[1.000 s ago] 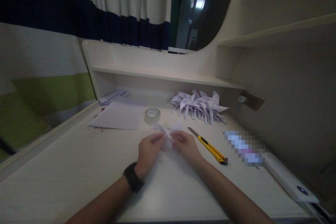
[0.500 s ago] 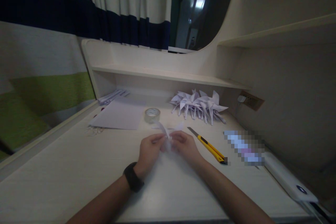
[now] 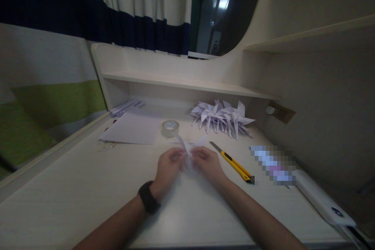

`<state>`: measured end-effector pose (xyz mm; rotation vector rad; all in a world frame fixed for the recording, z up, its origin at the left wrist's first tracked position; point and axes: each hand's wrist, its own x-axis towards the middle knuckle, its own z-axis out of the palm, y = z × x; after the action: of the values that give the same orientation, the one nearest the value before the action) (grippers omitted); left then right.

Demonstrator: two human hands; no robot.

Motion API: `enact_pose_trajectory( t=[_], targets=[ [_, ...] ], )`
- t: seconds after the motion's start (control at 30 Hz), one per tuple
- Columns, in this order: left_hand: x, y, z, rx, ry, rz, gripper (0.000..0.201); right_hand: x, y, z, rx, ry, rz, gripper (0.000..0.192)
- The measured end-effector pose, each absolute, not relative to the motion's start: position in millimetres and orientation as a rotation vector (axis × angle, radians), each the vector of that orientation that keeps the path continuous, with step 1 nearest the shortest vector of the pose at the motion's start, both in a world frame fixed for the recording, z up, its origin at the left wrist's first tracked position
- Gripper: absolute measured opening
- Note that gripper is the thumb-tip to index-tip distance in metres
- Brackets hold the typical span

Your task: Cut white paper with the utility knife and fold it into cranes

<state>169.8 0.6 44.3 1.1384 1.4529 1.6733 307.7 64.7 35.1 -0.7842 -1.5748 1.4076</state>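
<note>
Between my two hands is a white paper pinwheel (image 3: 185, 144), its pale blades sticking up and out past my fingertips. My left hand (image 3: 170, 166), with a black band on the wrist, pinches it from the left. From the right, my right hand (image 3: 207, 161) grips it with thumb and fingers pressed together. My fingers cover the middle of the paper, and its lower part is blurred. Just beyond the blades stands a roll of clear tape (image 3: 170, 129). A yellow utility knife (image 3: 236, 165) lies to the right of my right hand, its blade extended.
Several finished paper pinwheels (image 3: 221, 116) lie heaped at the back under the shelf (image 3: 181, 82). White sheets (image 3: 133, 125) and folded paper strips (image 3: 125, 107) are at the back left. A pixelated phone-like object (image 3: 272, 165) and a white power strip (image 3: 322, 199) line the right edge.
My left hand has shifted very slightly, and the fingers of both hands have moved a little on the paper. Everything else on the desk stays where it was.
</note>
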Motion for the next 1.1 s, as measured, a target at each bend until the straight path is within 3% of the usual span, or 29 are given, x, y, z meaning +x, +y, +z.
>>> enact_pose_trajectory(
  t=[1.1],
  targets=[
    [170.9, -2.1, 46.8, 1.096, 1.380, 1.595, 0.022, 309.9, 65.2, 40.5, -0.794, -1.539, 1.328, 0.016]
  ],
)
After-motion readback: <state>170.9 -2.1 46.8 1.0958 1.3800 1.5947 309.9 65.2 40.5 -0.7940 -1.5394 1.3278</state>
